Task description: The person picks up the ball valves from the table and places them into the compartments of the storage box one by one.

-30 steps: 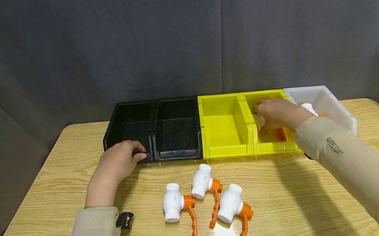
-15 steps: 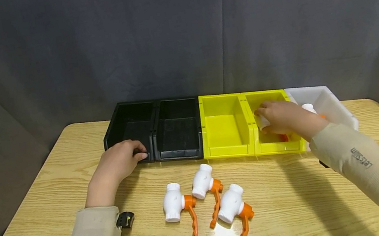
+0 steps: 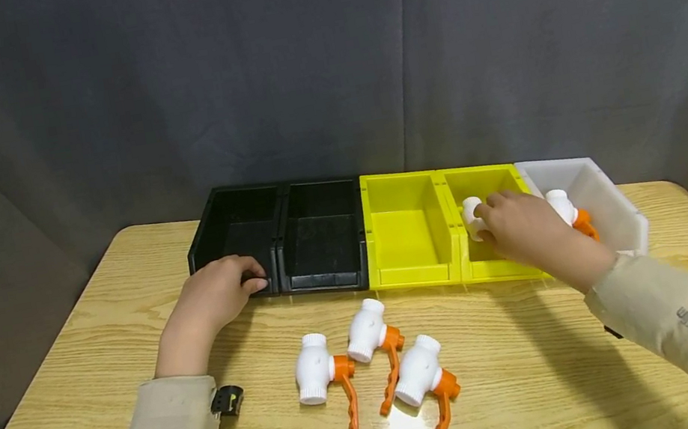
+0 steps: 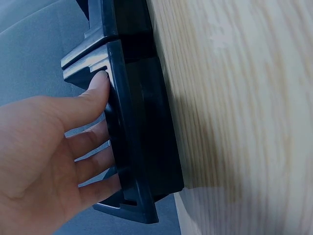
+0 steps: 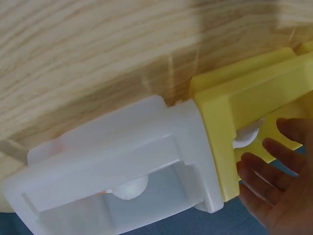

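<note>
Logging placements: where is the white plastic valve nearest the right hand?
In the head view, the valve is in the yellow plastic bin beside the white plastic bin, left of the right hand.

White valve (image 3: 473, 219) in yellow bin (image 3: 505, 269), partly hidden behind right hand (image 3: 527, 229).
</note>
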Tool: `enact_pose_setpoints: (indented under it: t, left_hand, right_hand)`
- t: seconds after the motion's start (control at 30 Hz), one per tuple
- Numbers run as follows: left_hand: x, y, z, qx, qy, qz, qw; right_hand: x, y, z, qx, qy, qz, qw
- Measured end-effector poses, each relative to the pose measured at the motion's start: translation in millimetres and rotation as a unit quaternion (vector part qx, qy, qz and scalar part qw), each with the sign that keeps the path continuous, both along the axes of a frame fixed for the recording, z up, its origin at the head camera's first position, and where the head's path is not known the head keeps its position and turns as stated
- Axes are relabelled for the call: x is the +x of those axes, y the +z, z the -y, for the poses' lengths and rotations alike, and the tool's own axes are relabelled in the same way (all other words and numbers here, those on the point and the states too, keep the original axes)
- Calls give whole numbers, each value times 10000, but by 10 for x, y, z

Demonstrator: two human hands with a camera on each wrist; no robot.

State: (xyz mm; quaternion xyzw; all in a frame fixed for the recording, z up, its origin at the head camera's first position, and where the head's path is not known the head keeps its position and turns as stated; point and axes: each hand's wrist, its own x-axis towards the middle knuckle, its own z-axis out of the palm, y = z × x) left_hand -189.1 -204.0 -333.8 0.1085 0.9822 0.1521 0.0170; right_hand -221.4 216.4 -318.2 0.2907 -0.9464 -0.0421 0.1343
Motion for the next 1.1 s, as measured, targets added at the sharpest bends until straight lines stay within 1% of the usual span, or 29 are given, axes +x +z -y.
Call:
enact_pose_setpoints:
  t: [0.1, 0.33, 0.47, 0.57, 0.73, 0.83, 0.97, 1.1]
  left_hand:
    - [0, 4, -2, 9, -14, -5, 10000]
    - [3, 6, -6, 18, -17, -11, 10000]
    - [1, 5, -4, -9, -35, -17, 10000]
    - [2, 7, -3, -28, -28, -8, 10000]
    - [3, 10, -3, -26, 10, 23, 10000]
    - [4, 12, -5, -34, 22, 24, 10000]
    - [5, 12, -6, -39, 17, 25, 10000]
    - [5, 9, -5, -47, 2, 25, 10000]
  right_hand:
    - [58, -8, -9, -36, 28, -230, 9997]
    - [223, -29, -14, -427, 237, -636, 9968]
    - [322, -12, -8, -578, 328, -824, 9944]
    - [407, 12, 1, -622, 251, -730, 9951]
    - [542, 56, 32, -558, -25, -378, 9977]
    - [609, 77, 66, -580, -78, -316, 9978]
    - [687, 90, 132, -689, 74, -340, 9970]
    - [765, 72, 209, -704, 284, -252, 9968]
